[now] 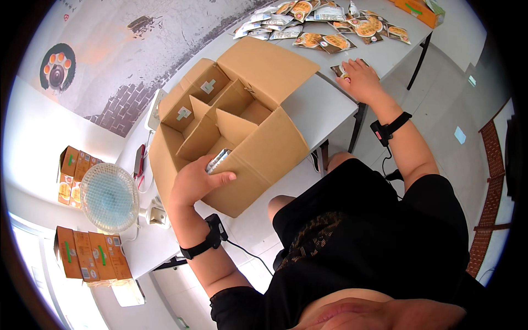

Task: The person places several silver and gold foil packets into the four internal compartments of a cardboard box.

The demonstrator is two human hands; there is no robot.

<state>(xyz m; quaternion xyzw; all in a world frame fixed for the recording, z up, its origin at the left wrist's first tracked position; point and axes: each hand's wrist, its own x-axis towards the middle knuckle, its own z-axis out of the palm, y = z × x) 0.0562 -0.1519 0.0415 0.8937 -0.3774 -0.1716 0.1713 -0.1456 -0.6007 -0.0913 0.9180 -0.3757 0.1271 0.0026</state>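
A cardboard carton [264,159] with its flaps up stands on the table, split into compartments by cardboard dividers. My left hand [193,182] reaches over its near left side. Its fingers close on silvery packets [219,159] standing in the near compartment, and its thumb lies outside along the carton wall. The fingertips are hidden inside. Away to the right, my right hand [363,82] is on a flat brown food packet [339,71] on the grey tabletop, its thumb and fingers gripping the packet, which is partly covered.
A heap of brown and silver food packets [324,27] lies at the far end of the table [316,110]. An orange box [421,12] sits beyond it. To the left are a round fan [110,197], orange cartons [91,254] and a red phone-like device [139,159]. Cables hang from both wristbands.
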